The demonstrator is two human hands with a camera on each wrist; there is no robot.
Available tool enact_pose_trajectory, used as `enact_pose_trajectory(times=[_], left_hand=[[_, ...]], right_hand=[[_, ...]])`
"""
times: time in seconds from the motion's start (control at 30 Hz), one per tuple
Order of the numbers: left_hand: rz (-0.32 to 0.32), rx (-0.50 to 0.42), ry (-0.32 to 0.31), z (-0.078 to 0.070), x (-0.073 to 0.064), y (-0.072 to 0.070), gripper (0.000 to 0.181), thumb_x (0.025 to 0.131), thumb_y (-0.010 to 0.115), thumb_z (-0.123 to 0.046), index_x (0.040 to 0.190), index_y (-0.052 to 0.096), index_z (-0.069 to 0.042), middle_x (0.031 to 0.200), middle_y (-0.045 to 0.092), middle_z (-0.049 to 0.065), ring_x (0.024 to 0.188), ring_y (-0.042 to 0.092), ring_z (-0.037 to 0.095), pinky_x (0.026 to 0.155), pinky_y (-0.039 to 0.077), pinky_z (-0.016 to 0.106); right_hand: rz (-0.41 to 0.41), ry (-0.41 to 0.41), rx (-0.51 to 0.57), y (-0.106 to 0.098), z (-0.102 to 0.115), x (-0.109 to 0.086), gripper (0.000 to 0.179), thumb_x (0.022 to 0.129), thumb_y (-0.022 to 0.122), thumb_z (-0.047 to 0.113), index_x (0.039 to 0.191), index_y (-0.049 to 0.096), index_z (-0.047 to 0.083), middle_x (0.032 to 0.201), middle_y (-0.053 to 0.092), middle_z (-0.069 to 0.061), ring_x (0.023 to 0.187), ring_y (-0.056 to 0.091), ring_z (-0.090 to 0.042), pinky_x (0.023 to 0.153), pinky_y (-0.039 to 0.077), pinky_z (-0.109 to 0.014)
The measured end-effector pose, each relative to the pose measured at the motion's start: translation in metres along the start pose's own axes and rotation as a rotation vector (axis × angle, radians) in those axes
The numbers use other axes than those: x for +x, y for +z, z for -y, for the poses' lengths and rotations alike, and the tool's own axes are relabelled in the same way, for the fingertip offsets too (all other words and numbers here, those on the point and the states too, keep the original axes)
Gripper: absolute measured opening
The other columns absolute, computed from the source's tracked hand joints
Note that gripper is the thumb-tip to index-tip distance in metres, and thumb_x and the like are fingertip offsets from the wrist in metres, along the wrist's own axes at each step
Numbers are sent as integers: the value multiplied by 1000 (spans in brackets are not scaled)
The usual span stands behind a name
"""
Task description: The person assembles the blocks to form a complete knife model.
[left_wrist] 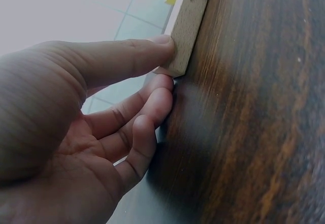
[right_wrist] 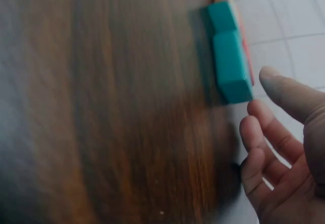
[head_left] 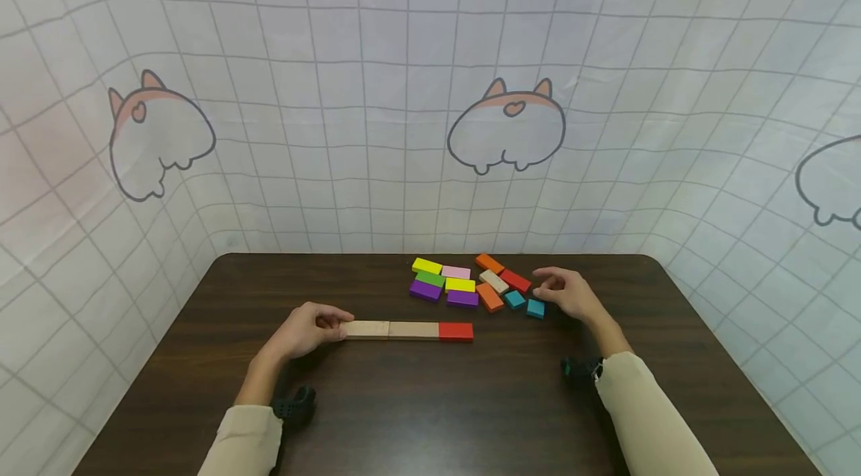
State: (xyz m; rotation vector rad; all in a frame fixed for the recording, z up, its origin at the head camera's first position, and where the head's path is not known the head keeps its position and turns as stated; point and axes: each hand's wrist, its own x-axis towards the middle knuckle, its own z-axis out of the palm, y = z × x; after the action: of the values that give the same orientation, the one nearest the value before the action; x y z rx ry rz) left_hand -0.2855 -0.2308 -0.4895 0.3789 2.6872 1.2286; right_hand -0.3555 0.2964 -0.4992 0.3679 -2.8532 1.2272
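Observation:
My left hand (head_left: 306,330) pinches the left end of a plain wooden block (head_left: 366,329), its thumb on the near face in the left wrist view. This block lies end to end with another plain wooden block (head_left: 413,331) and a red block (head_left: 456,332), making a straight row on the table. Over at the right, my right hand (head_left: 570,293) hovers beside a small blue block (head_left: 536,308) and a red block (head_left: 516,280). Its thumb and fingers stand apart with nothing between them, close to the blue block's end (right_wrist: 233,71) in the right wrist view.
Behind the row, a loose group holds yellow (head_left: 460,285), green (head_left: 430,279), pink (head_left: 456,272), purple (head_left: 463,299) and orange blocks (head_left: 489,297), plus a second small blue block (head_left: 514,300). A dark wooden table (head_left: 430,409) carries everything, with a white grid-patterned curtain (head_left: 350,125) around it.

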Motion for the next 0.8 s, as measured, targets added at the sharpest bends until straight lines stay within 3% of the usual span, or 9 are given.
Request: enact_pose_trajectory(times=[0.27, 0.53, 0.8], left_hand=[[4, 2, 12, 5, -1, -1, 25, 93, 76, -16, 118, 77, -12, 94, 67, 2, 81, 57, 18, 72, 49, 32], [3, 3, 19, 5, 1, 0, 25, 94, 75, -15, 118, 77, -12, 94, 68, 2, 82, 58, 17, 73, 49, 32], [1, 2, 30, 5, 1, 1, 24, 93, 76, -15, 117, 78, -12, 93, 68, 2, 81, 58, 17, 72, 49, 31]], right_hand=[[103, 3, -14, 0, -2, 14, 46, 96, 73, 18, 138, 62, 3, 100, 71, -12, 92, 64, -21, 90, 51, -46], [139, 15, -49, 3, 0, 27, 43, 94, 76, 22, 132, 67, 3, 95, 68, -8, 86, 56, -20, 83, 45, -37], [135, 45, -68, 3, 3, 29, 36, 98, 71, 13, 132, 67, 2, 94, 67, -9, 83, 54, -19, 79, 43, -34]])
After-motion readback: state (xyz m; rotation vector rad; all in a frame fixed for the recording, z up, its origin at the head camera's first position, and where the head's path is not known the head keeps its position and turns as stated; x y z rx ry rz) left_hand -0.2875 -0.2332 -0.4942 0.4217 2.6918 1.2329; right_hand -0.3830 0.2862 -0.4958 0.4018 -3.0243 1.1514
